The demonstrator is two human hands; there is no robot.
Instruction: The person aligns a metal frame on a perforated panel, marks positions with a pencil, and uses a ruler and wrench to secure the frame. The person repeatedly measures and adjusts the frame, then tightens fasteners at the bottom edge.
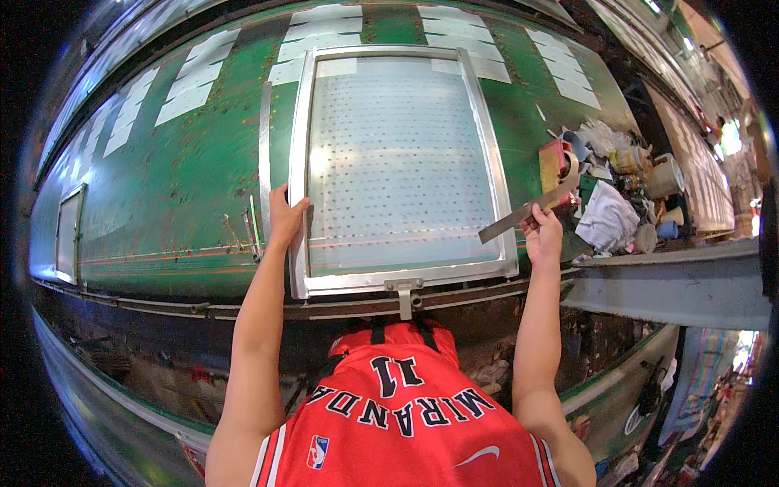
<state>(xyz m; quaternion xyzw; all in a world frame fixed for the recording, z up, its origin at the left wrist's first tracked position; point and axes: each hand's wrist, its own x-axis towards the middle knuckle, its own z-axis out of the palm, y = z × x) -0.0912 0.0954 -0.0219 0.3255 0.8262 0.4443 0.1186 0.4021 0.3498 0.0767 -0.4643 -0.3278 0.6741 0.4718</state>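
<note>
A screen-printing frame with silvery metal sides lies on the long green table. Its pale, translucent mesh carries rows of small dark marks. My left hand is closed on the frame's left side, its thumb over the edge. Beyond the frame's right side, my right hand pinches a long, flat grey strip. The strip slants, with its lower left end over the frame's right side. Whether it touches the frame, I cannot tell. A metal bracket sits at the middle of the frame's near edge.
White rectangular sheets lie in columns along the green table. Left of the frame are a thin metal bar and wrenches. At right, a white cloth, a red-edged tray and several tubs crowd together. A rail runs along the near edge.
</note>
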